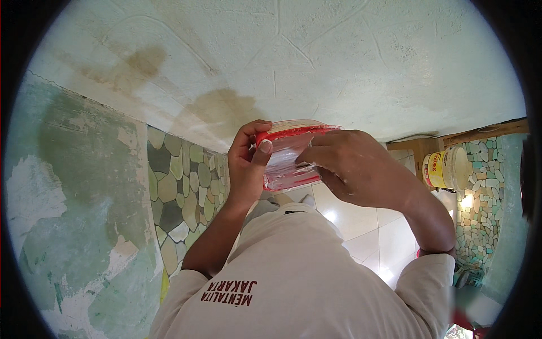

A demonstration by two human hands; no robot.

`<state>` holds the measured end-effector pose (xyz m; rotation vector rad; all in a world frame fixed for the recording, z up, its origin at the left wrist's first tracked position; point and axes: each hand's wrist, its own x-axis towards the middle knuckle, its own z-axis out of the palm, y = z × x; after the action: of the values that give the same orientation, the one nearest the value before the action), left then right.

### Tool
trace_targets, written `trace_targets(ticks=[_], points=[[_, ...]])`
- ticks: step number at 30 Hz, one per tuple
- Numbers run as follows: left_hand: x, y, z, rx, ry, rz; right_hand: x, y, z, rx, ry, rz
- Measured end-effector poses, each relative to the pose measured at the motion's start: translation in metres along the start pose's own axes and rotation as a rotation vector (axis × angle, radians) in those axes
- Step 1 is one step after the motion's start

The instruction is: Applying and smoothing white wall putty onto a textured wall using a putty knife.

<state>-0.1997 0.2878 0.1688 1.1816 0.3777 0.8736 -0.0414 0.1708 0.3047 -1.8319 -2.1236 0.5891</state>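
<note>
Up in front of the shirt (316,265), near the wall (339,62), is a red tub (282,166), tilted and smeared with white paste (289,151). The left hand (247,164) has a closed grip on its side; the right hand (358,166) bends its fingers at the tub, holding what, I cannot tell. Likely light, stiffish, slippery where smeared; best held by cleaner outer sides.

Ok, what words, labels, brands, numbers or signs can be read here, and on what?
Wording and brands aren't copied here; only their places are given.
Beige T-shirt: two lines of dark red capitals, legible, upside down in view.
Yellow-labelled white bucket: large lettering legible; finer print too small.
Red plastic tub: no lettering discernible.
</note>
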Motion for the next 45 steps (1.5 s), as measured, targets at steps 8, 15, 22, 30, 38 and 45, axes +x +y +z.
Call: trace_targets(ticks=[8,15,22,30,38,45], points=[[-0.001,0.005,-0.002,-0.029,-0.037,-0.051,0.001,0.011,0.016,0.041,-0.023,0.05],[-0.001,0.007,0.001,0.042,-0.078,0.0,-0.003,0.013,0.021,0.091,-0.077,0.082],[-0.008,0.004,0.006,0.032,-0.054,-0.063,-0.007,0.022,0.025,0.174,-0.04,0.038],[-0.014,0.001,0.014,0.046,-0.037,-0.117,-0.008,0.029,0.024,0.259,-0.179,0.144],[-0.017,-0.003,0.019,0.048,-0.029,-0.23,-0.018,0.032,0.016,0.324,-0.279,0.287],[-0.013,-0.009,0.02,-0.01,-0.026,-0.359,-0.029,0.039,0.014,0.479,-0.249,0.451]])
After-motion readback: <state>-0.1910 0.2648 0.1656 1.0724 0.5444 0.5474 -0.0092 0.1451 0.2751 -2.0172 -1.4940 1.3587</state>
